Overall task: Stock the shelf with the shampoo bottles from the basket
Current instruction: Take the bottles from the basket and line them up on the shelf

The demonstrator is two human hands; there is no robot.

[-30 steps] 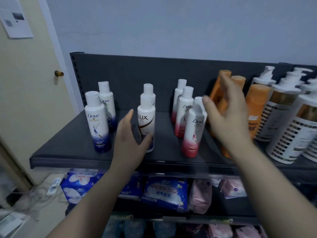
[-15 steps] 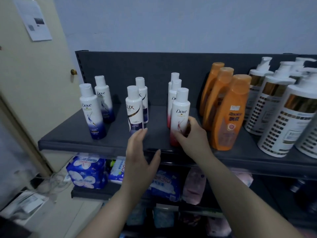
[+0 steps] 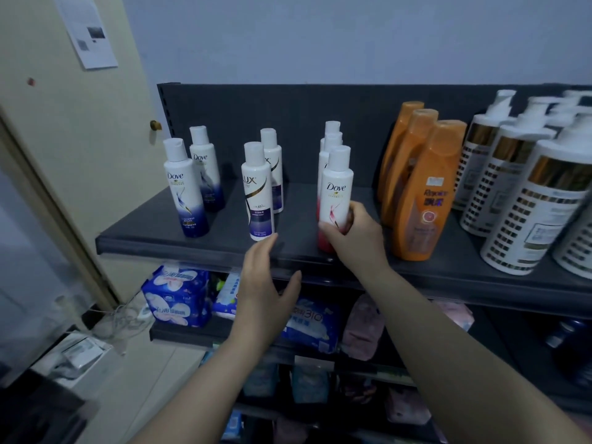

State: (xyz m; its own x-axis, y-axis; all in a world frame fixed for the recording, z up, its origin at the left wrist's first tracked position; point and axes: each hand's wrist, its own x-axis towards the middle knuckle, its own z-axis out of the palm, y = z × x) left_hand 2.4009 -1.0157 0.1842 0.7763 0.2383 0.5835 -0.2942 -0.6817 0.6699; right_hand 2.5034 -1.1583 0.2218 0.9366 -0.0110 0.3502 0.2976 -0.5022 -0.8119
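**Inspector:** Condition of the right hand?

**Stocker:** My right hand (image 3: 354, 238) is wrapped round the lower body of the slim white plastic shampoo bottle with the red base (image 3: 336, 187), thumb on its left, fingers on its right. The bottle stands upright at the front of the dark grey metal shelf (image 3: 144, 232). Two matching bottles stand directly behind my grip.

**Inspector:** Why hold it so low?

**Stocker:** My judgement: a tall, narrow bottle tips easily, and a low hold keeps it steady while I line it up with its row, label forward.

**Inspector:** And the left?

**Stocker:** My left hand (image 3: 262, 286) holds nothing. The fingers are straight, hovering at the shelf's front lip, just left of my grip. The fingertips sit just below the white plastic bottle with the purple base (image 3: 258, 193); I cannot tell whether they touch it. It is probably ready to steady a neighbour.

**Inspector:** Hazards?

**Stocker:** The tall orange plastic bottles (image 3: 426, 193) stand just right of my grip, apart from my knuckles. The basket is not in view.
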